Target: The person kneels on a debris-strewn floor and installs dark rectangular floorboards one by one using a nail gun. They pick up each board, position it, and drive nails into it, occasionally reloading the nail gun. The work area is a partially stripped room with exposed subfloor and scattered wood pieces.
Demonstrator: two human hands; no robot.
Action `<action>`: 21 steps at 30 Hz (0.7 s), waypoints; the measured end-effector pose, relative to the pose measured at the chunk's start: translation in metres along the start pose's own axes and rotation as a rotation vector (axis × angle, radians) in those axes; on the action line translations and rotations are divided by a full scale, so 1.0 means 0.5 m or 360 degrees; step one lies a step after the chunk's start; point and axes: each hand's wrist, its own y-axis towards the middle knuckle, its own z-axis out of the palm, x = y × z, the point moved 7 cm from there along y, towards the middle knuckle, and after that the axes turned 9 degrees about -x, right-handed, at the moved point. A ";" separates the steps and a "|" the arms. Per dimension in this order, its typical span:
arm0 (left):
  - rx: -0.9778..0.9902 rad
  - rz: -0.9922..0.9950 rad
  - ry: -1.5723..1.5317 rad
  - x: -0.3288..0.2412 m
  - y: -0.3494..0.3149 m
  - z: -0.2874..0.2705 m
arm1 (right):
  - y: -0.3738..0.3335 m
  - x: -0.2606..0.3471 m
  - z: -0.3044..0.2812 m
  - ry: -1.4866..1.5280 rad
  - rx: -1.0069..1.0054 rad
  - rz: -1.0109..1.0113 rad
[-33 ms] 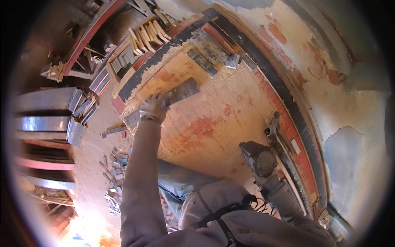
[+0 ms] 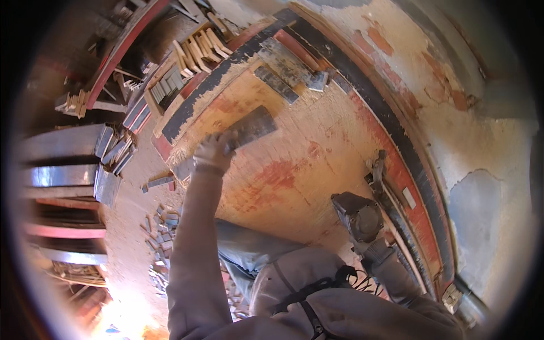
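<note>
My left hand [image 2: 212,152], in a light glove, is closed around a flat dark board [image 2: 255,128] lying at a slant on the dusty orange-brown work surface [image 2: 306,170]. The board's wider end extends to the right of my fingers, and another part shows below my hand. At the lower right my right hand [image 2: 371,252], also gloved, is wrapped around a dark power tool [image 2: 361,216] with a rounded housing. Its exact kind cannot be made out, and its underside is hidden. The tool is apart from the board.
Dark wooden offcuts [image 2: 276,84] lie at the far side, by a black-and-red border strip [image 2: 391,133]. Wooden pieces [image 2: 198,51] are stacked at the back left. Small blocks [image 2: 161,229] are heaped left of my legs. A peeling wall [image 2: 476,198] rises on the right.
</note>
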 end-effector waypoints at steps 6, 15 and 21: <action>-0.0059 0.0321 -0.0193 -0.230 -0.178 0.040 | -0.028 0.070 -0.028 -0.0266 -0.0102 -0.0293; -0.0061 -0.0063 -0.0355 -0.460 0.206 0.062 | -0.037 0.086 0.023 0.0723 0.0146 0.0077; -0.0210 0.0023 -0.0002 -0.498 0.382 0.106 | -0.057 0.128 -0.022 0.0362 -0.0150 -0.0426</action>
